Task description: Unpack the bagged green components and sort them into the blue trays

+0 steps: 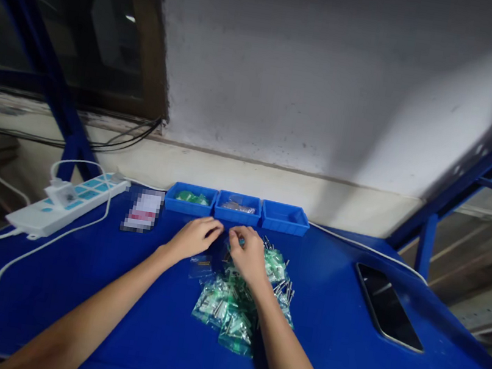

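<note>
Near the middle of the blue table, my left hand is closed, its thumb and fingers pinched together. Facing it, a small gap away, my right hand is pinched too. Whatever the fingertips may hold is too small to make out. Below my left hand lies a small clear bag with thin brass-coloured pieces in it. A pile of clear and green plastic bags with metal pins or screws spreads under and around my right hand and wrist, which hide part of it. Several metal pieces stick out on the pile's right side.
Behind my hands stand a blue bin with green bags, a middle bin with clear bags and a right bin. A power strip with white cables and a blurred-out packet are left; a phone lies right.
</note>
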Demonstrator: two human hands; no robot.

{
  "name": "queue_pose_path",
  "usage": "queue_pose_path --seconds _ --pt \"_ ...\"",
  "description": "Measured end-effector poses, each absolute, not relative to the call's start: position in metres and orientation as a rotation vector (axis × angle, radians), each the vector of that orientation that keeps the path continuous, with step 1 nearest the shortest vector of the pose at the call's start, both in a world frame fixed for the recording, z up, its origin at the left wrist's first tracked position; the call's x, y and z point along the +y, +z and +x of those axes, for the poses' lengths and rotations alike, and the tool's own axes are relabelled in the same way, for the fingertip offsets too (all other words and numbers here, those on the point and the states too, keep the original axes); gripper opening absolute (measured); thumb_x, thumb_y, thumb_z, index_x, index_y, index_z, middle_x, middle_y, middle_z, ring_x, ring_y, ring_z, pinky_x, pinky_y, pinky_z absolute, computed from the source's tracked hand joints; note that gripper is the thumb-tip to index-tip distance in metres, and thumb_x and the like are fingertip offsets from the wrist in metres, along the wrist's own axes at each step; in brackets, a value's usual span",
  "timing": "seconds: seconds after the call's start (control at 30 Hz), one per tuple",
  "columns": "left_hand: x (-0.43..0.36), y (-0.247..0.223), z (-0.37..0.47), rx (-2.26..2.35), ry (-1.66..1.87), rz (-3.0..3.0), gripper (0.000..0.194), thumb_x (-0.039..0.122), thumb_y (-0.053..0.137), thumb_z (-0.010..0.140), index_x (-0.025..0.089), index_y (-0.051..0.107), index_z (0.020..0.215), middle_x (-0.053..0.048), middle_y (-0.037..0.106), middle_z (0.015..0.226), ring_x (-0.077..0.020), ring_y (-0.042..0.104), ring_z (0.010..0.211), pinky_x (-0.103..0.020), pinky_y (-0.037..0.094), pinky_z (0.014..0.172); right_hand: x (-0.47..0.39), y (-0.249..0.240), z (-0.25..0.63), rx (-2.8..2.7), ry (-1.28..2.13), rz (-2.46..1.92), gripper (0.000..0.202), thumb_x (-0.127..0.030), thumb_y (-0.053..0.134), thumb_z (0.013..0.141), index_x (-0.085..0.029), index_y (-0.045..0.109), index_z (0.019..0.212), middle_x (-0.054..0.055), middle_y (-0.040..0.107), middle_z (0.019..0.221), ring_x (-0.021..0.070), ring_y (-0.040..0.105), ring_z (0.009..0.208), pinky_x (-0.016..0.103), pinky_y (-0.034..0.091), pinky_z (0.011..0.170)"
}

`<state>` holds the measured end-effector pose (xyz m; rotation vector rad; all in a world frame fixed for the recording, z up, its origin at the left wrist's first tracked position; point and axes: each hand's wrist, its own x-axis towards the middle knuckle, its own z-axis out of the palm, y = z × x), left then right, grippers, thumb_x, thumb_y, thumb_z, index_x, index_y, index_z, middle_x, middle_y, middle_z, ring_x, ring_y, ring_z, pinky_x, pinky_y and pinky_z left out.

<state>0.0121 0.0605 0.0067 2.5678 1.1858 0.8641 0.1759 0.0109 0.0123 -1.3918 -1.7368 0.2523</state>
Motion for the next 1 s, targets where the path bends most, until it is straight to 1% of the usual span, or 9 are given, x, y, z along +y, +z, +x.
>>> queue_pose_path --seconds 0.1,0.17,0.23,0.33,0.43,0.53,0.67,0.8,1.0 --pt "0.045 0.001 -0.008 1.2 0.708 2.561 0.025 0.039 0.045 0.088 0.025 0.065 0.094 -0.004 0.067 0.086 -0.0192 0.061 0.082 -0.032 0.044 0.078 0.012 0.018 0.198 -1.747 0.195 -1.418 0.023 -0.029 0.046 0.086 -0.019 0.066 0.089 0.006 0.065 0.082 0.0214 0.057 0.084 0.033 0.042 0.077" --pt "0.037 0.003 -0.01 1.209 0.697 2.562 0.031 0.045 0.045 0.087 0.026 0.062 0.105 -0.005 0.065 0.103 -0.0229 0.058 0.099 -0.04 0.04 0.091 0.008 0.018 0.224 -1.753 0.161 -1.451 0.027 -0.035 0.045 0.087 -0.019 0.066 0.095 0.007 0.066 0.086 0.0224 0.058 0.089 0.035 0.041 0.083" --pt "0.032 0.009 -0.009 1.145 0.55 2.559 0.044 0.051 0.044 0.085 0.031 0.051 0.124 -0.006 0.055 0.127 -0.0276 0.048 0.117 -0.048 0.032 0.099 -0.002 0.014 0.255 -1.758 0.188 -1.557 0.039 -0.046 0.046 0.085 -0.018 0.063 0.106 0.01 0.066 0.101 0.0254 0.057 0.1 0.038 0.041 0.089" --pt "0.024 0.02 -0.011 1.035 0.153 2.488 0.084 0.063 0.055 0.072 0.038 0.016 0.143 -0.006 0.021 0.151 -0.0382 0.021 0.135 -0.059 0.021 0.103 -0.033 0.002 0.29 -1.945 0.3 -1.72 0.078 -0.06 0.046 0.08 -0.017 0.026 0.142 0.016 0.038 0.141 0.032 0.036 0.129 0.047 0.031 0.102" --pt "0.011 0.025 -0.016 0.937 -0.064 2.422 0.118 0.068 0.065 0.057 0.036 -0.01 0.143 -0.008 -0.003 0.153 -0.041 0.0 0.137 -0.062 0.012 0.105 -0.067 -0.01 0.301 -2.252 0.368 -1.788 0.108 -0.07 0.053 0.068 -0.022 -0.004 0.146 0.014 0.005 0.153 0.0373 0.007 0.138 0.06 0.009 0.107" --pt "-0.004 0.02 -0.014 0.877 -0.092 2.44 0.127 0.07 0.065 0.052 0.032 -0.016 0.141 -0.01 -0.014 0.151 -0.0392 -0.009 0.137 -0.063 0.002 0.106 -0.081 -0.013 0.292 -2.427 0.398 -1.771 0.117 -0.073 0.055 0.062 -0.025 -0.014 0.143 0.011 -0.01 0.152 0.0379 -0.007 0.138 0.062 -0.004 0.105" --pt "-0.009 0.011 -0.006 0.9 -0.059 2.482 0.116 0.067 0.064 0.058 0.034 -0.008 0.143 -0.008 -0.009 0.152 -0.0376 -0.008 0.137 -0.065 -0.002 0.104 -0.067 -0.009 0.27 -2.452 0.455 -1.856 0.124 -0.078 0.055 0.057 -0.023 -0.015 0.143 0.011 -0.018 0.15 0.0383 -0.015 0.135 0.059 -0.003 0.107" --pt "0.003 0.012 -0.011 0.973 0.015 2.426 0.089 0.043 0.061 0.073 0.038 0.007 0.144 -0.004 0.007 0.154 -0.0324 0.007 0.139 -0.057 0.011 0.109 -0.04 -0.009 0.245 -2.438 0.464 -1.813 0.117 -0.079 0.05 0.061 -0.024 -0.012 0.143 0.01 -0.018 0.151 0.0337 -0.017 0.136 0.052 0.001 0.11" --pt "0.015 0.006 -0.023 1.053 0.255 2.317 0.08 0.029 0.06 0.074 0.034 0.019 0.143 -0.007 0.025 0.15 -0.0332 0.023 0.136 -0.051 0.025 0.105 -0.012 -0.011 0.216 -2.429 0.513 -1.725 0.112 -0.075 0.052 0.063 -0.028 -0.01 0.144 0.009 -0.014 0.152 0.0321 -0.014 0.137 0.049 0.004 0.111"
